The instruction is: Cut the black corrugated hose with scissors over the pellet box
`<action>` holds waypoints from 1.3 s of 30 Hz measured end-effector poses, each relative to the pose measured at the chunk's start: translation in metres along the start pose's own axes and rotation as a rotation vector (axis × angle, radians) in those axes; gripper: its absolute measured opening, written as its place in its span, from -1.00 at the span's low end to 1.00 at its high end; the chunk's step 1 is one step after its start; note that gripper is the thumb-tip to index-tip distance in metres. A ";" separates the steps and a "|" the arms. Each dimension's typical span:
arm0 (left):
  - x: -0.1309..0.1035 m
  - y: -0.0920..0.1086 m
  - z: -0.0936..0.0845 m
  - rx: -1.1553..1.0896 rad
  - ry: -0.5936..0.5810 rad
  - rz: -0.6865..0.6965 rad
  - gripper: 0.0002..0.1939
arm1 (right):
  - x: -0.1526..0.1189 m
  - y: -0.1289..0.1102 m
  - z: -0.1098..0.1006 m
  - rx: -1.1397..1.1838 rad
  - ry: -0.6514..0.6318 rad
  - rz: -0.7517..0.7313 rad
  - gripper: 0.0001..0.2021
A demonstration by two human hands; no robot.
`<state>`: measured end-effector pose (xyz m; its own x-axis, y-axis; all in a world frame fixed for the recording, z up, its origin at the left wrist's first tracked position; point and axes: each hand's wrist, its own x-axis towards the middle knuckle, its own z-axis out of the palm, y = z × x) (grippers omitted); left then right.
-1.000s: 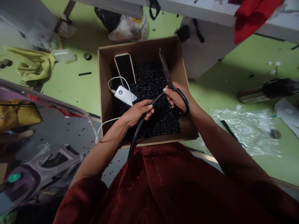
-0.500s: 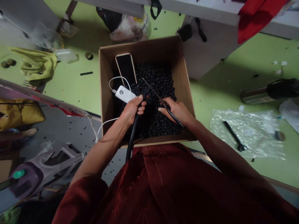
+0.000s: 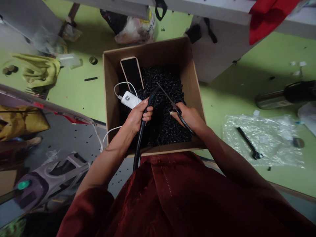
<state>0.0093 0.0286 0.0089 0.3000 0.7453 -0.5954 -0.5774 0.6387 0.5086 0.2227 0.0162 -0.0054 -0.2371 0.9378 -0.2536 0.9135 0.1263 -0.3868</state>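
Observation:
Over the cardboard box [image 3: 197, 95], my left hand [image 3: 139, 115] is closed round a black ribbed tube [image 3: 138, 144]. One end of the tube points forward over the box, and the other runs back towards my lap. My right hand [image 3: 189, 117] grips a knife-like tool [image 3: 169, 98] with a long thin blade and a dark handle. Its tip is close to the tube's forward end; I cannot tell whether they touch. Many small black pieces [image 3: 168, 131] fill the box below. A white power bank [image 3: 129, 98] with a white cable lies by my left hand, near a phone [image 3: 133, 70].
The box stands at my lap, on a green surface [image 3: 74, 92]. To the right are a clear plastic bag [image 3: 232, 148], a black strip-like piece [image 3: 248, 141] and a metal flask [image 3: 271, 99]. A yellow cloth [image 3: 39, 69] lies left. A grey bench [image 3: 222, 13] crosses the far side.
The tube's forward end has come up into clearer view beside the blade. The blade has shifted slightly right with my right hand. Both hands keep their hold.

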 end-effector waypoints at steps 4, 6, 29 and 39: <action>-0.001 0.002 0.000 -0.068 -0.003 -0.032 -0.92 | -0.004 -0.003 0.001 0.018 0.005 -0.118 -0.65; -0.001 0.003 0.000 -0.105 -0.012 -0.055 -0.90 | -0.005 -0.007 0.002 -0.010 -0.023 -0.184 -0.67; -0.001 0.004 -0.002 -0.142 -0.053 -0.079 -0.85 | 0.001 -0.001 -0.004 -0.035 0.034 -0.043 -0.64; 0.000 0.003 -0.002 -0.130 -0.065 -0.065 -0.86 | 0.004 0.006 -0.001 0.041 0.081 0.006 -0.66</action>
<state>0.0059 0.0301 0.0098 0.3857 0.7169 -0.5807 -0.6474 0.6587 0.3833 0.2281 0.0211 -0.0076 -0.2025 0.9617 -0.1847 0.9001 0.1086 -0.4219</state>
